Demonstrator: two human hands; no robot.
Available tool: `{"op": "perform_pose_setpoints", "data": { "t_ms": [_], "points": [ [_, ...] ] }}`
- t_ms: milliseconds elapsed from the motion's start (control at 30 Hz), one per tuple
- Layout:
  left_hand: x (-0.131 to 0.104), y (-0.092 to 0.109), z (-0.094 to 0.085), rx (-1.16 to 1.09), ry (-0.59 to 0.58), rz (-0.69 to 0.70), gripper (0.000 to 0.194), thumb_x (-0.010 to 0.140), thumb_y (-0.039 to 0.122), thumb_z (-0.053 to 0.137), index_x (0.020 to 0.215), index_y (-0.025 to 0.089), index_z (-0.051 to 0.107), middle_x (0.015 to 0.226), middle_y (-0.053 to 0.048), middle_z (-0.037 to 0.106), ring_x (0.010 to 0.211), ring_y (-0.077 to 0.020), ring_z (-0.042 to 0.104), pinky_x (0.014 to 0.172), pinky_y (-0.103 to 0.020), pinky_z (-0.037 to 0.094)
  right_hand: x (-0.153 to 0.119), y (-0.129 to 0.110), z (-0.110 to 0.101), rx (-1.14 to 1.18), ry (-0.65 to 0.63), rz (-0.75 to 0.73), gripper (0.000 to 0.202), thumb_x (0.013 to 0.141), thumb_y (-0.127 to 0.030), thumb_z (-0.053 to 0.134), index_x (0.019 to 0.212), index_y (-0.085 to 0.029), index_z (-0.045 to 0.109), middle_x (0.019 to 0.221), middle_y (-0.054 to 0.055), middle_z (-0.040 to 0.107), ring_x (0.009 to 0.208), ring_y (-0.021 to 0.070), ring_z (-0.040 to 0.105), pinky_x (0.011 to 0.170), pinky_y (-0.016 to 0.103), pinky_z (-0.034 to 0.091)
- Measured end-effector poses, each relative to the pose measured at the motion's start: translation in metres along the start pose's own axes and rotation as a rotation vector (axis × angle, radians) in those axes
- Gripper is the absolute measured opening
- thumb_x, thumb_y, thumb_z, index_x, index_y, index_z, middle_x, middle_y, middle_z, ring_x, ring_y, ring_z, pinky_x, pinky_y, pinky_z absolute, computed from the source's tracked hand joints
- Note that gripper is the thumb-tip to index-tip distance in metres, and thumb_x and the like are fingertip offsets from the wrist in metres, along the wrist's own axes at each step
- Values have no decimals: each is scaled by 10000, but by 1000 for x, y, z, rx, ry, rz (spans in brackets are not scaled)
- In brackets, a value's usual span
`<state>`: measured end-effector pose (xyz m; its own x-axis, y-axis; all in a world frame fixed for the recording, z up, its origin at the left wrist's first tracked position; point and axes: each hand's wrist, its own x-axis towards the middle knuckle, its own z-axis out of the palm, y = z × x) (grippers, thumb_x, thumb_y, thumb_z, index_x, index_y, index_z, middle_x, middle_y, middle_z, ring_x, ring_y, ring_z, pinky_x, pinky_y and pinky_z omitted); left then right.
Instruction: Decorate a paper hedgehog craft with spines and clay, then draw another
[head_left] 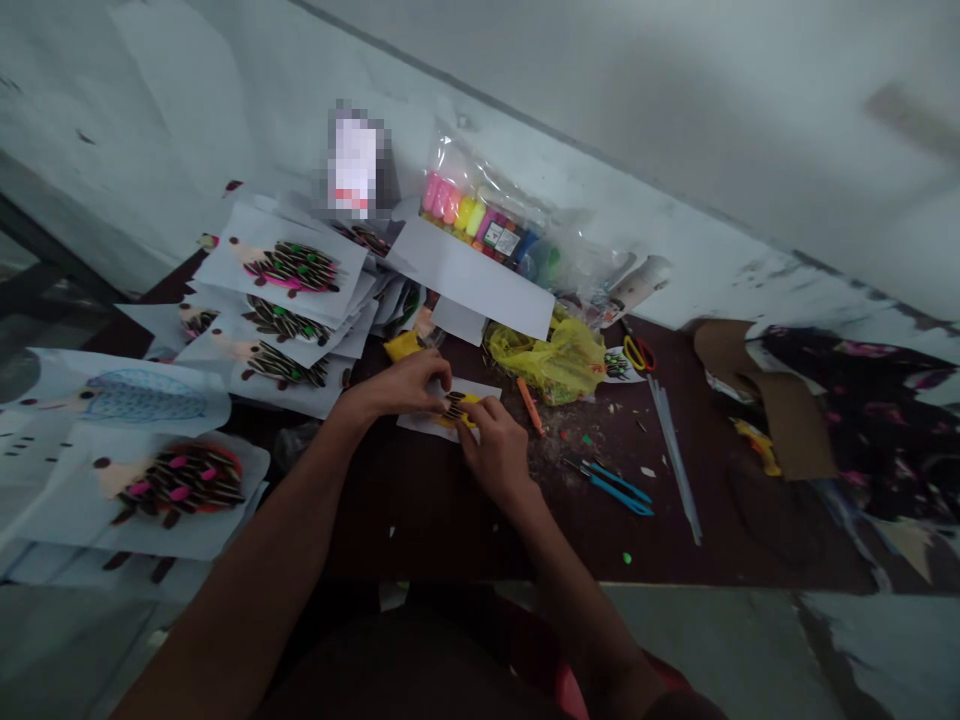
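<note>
A small white sheet [487, 388] lies on the dark table, bearing a yellow shape [469, 402] with dark striped pieces on it. My left hand [411, 382] rests at the sheet's left side, its fingers curled at the dark pieces; whatever they pinch is too small to make out. From the right, my right hand [496, 440] touches the yellow shape with bent fingertips, and anything between them is hidden. Just behind my left hand sits a yellow packet [403, 345]. An orange tool [529, 406] lies to the right of my right hand.
Stacked hedgehog pictures [341, 262] fill the left. Behind are a bag of coloured clay [480, 215] and a yellow plastic bag [551, 358]. Rightward lie red-and-yellow scissors [640, 353], blue tweezers [619, 488], clear sticks [675, 460], cardboard [799, 425] and dark floral cloth [870, 420].
</note>
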<state>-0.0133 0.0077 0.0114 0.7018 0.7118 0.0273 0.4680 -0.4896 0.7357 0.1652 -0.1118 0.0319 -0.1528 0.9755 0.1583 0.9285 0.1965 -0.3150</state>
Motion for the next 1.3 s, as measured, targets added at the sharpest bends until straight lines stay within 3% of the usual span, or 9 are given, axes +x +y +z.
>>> {"op": "perform_pose_setpoints", "data": {
  "t_ms": [133,233,367,533,733,833,1000,1133,1300],
  "points": [
    [-1,3,-1,14,-7,-22,177,722,259,694,881,189,661,989,-45,589,920,-215,573,830,-316,463,24,14,-17,-67,15,109,267,1028,-258,484,1004,-212,746,990,64,687,918,167,635,787,250,428],
    [-2,6,-2,10,-14,-34,157,742,226,662,893,184,663,998,-53,594,933,-217,581,845,-321,470,54,24,-23,-199,-87,190,294,1033,-303,476,1053,-222,758,1038,76,696,937,184,632,743,262,419],
    [-2,5,-3,4,-3,-9,181,744,134,582,897,181,666,1003,-58,615,941,-212,591,879,-325,474,89,31,-14,-351,-167,167,327,1030,-303,462,1051,-192,768,1091,125,693,959,217,650,745,290,435],
    [-1,1,-2,1,14,19,204,763,144,566,930,184,677,1010,-65,631,955,-220,600,898,-341,484,103,34,0,-400,-185,183,315,1016,-198,446,1068,-152,753,1078,172,694,961,248,664,750,314,455],
    [0,1,-1,1,22,23,193,799,156,549,933,167,688,1009,-81,632,952,-226,610,886,-342,483,89,37,-8,-264,-77,109,255,1020,-262,496,1085,-192,733,1151,137,649,1033,242,616,781,308,453],
    [0,1,0,1,28,26,199,830,181,531,946,153,691,1008,-90,625,955,-228,613,886,-343,482,68,36,-14,-42,1,59,230,1014,-243,514,1046,-188,734,1009,85,678,936,202,628,796,288,454],
    [0,-1,1,16,20,28,213,815,158,524,950,160,689,1003,-81,638,948,-217,608,888,-335,478,27,27,-15,231,9,-50,177,971,-183,554,1007,-187,728,947,47,717,799,151,632,766,255,465],
    [0,-2,1,25,21,22,197,805,162,540,939,183,682,1005,-64,648,948,-211,601,883,-325,481,8,14,-10,201,-58,-110,183,985,-184,555,1021,-204,734,984,55,717,853,153,658,765,242,466],
    [0,-4,1,16,31,34,181,824,167,536,930,176,682,1004,-70,649,951,-209,601,897,-331,477,5,2,0,10,-78,-110,182,1003,-227,563,1015,-217,744,980,56,714,907,167,656,750,239,442]
  ]
}}
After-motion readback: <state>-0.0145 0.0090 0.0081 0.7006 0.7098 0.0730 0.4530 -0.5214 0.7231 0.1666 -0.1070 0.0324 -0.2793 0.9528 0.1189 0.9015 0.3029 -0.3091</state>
